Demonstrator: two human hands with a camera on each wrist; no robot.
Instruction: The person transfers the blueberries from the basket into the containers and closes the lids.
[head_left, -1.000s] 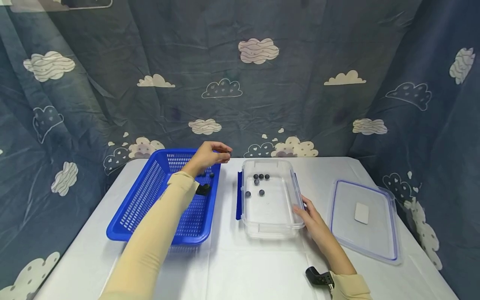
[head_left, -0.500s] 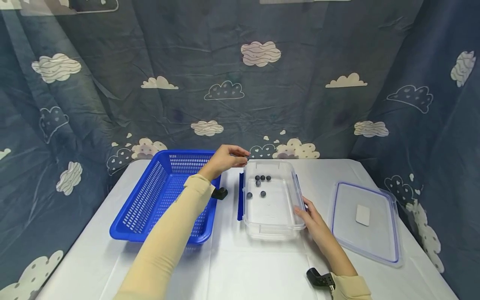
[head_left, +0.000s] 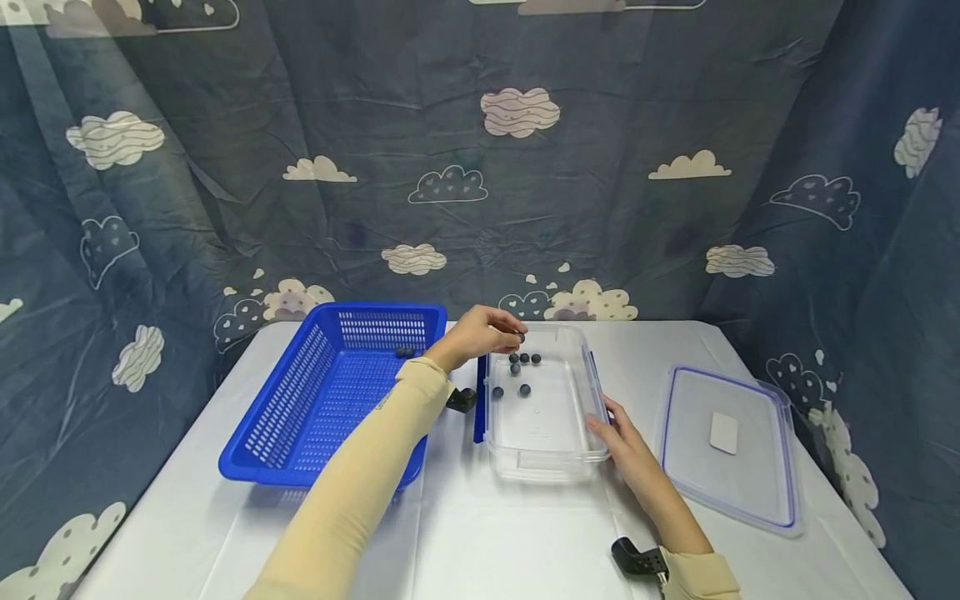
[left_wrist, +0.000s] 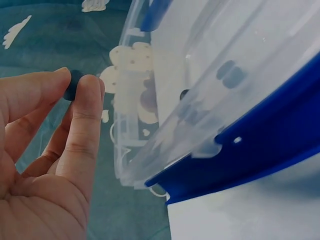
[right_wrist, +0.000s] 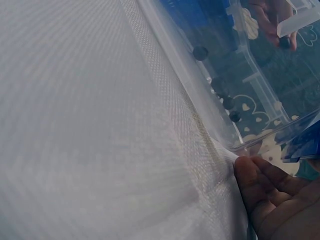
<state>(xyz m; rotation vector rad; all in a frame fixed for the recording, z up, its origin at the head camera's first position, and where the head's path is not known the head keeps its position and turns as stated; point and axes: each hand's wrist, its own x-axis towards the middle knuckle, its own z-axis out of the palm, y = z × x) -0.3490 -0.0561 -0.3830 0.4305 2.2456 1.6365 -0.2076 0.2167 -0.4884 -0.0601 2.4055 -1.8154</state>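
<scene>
My left hand (head_left: 483, 332) pinches a small dark round ball (left_wrist: 73, 86) between thumb and fingertips. In the head view it is over the far left corner of the clear plastic box (head_left: 547, 421). Several like balls lie in the box toward its far left, one of them a dark ball (head_left: 524, 390) set apart. My right hand (head_left: 633, 454) grips the box's right side near the front, thumb at the rim; some of its fingers are hidden behind the wall. Blue side latches hang on the box, and its left latch (left_wrist: 240, 145) shows in the left wrist view.
A blue perforated basket (head_left: 258, 471) stands left of the box, with a few dark balls (head_left: 405, 352) near its far right corner. The clear lid (head_left: 693, 467) with a blue seal lies to the right. A cloud-print curtain (head_left: 600, 225) hangs behind the white table.
My left hand has moved right from the basket's far right corner to the box, carrying the dark ball, and has come lower. My right hand stays on the box.
</scene>
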